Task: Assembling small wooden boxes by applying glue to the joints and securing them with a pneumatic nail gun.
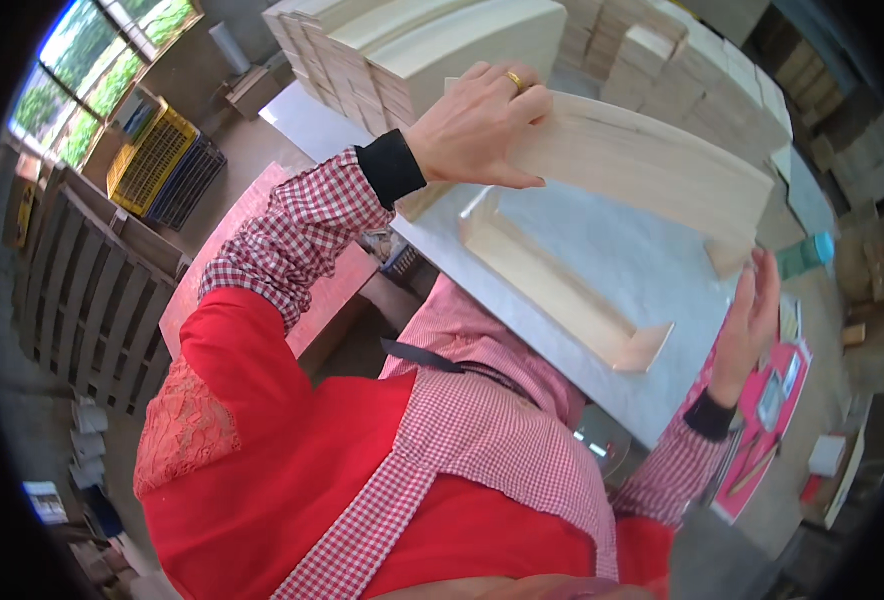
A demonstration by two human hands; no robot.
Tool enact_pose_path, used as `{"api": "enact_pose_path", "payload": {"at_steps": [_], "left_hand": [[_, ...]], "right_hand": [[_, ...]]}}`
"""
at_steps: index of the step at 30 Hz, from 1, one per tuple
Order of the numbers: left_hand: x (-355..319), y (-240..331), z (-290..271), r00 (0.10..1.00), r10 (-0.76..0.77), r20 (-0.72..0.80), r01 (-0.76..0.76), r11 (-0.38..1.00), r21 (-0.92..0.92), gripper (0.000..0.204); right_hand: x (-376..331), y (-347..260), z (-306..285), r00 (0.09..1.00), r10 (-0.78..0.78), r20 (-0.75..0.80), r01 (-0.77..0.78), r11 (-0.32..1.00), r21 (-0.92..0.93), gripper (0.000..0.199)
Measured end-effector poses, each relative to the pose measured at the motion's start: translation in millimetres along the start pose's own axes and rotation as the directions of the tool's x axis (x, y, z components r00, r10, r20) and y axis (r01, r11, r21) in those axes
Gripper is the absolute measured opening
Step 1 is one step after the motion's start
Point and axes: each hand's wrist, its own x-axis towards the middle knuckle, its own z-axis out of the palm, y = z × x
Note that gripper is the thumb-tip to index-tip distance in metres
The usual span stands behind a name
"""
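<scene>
A long pale wooden board (652, 165) is raised on its edge above a white worktop (602, 260), tilted down to the right. My left hand (482, 125) grips its left end, thumb on the near face and fingers over the top. A short wooden piece (727, 257) shows under its right end. Beside that end is my right hand (749, 320), fingers straight and together; I cannot tell whether it touches the wood. Nearer me lies a narrow three-sided wooden frame (552, 285), a long strip with short upright pieces at both ends.
Stacks of pale wooden pieces (462, 55) stand behind the worktop, with more stacked wood (702, 95) at the back right. A green-capped bottle (807, 255) and a pink surface (777, 400) with small tools are at the right. Yellow and dark crates (162, 160) stand far left.
</scene>
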Motion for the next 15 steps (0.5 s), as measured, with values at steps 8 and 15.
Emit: {"api": "enact_pose_path", "payload": {"at_steps": [8,15], "left_hand": [[-14.8,8.4,35.2,0.958,0.273,-0.085,-0.260,0.957,0.132,0.044],[-16.9,35.0,43.7,0.977,0.169,-0.129,-0.184,0.976,-0.112,0.047]], "right_hand": [[-22.8,-9.2,-21.1,0.988,0.138,0.062,-0.141,0.989,0.033,0.030],[-54.5,-26.5,-16.4,0.824,-0.562,0.071,0.540,0.743,-0.394,0.032]]}}
